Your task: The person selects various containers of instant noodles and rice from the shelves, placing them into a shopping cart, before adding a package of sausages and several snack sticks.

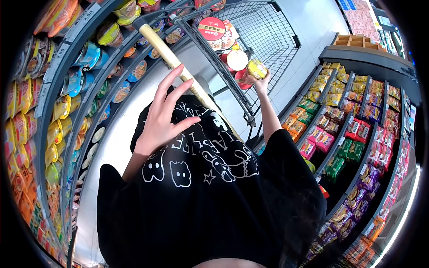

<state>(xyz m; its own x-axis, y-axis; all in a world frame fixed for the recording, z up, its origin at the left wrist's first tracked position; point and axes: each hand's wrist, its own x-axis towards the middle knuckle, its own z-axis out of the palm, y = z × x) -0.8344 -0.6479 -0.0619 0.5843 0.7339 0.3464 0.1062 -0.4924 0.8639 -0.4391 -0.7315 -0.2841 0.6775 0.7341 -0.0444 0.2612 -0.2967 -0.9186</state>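
My right hand (pixel 260 80) grips a cup of instant noodles with a yellow lid (pixel 257 69), held over the rim of the wire shopping cart (pixel 263 35). My left hand (pixel 163 117) is raised with its fingers spread, empty, just short of the cart's pale yellow push bar (pixel 172 60). Inside the cart lie round red noodle tubs (pixel 212 29) and a cup with a whitish lid (pixel 237 59). My black printed T-shirt (pixel 205 192) fills the lower middle of the view.
Shelves of noodle cups and bowls (pixel 62 111) curve along the left. On the right stand racks of packet noodles (pixel 353 134). A pale floor aisle (pixel 308 27) runs ahead past the cart. A cardboard box (pixel 357 42) tops the right-hand shelving.
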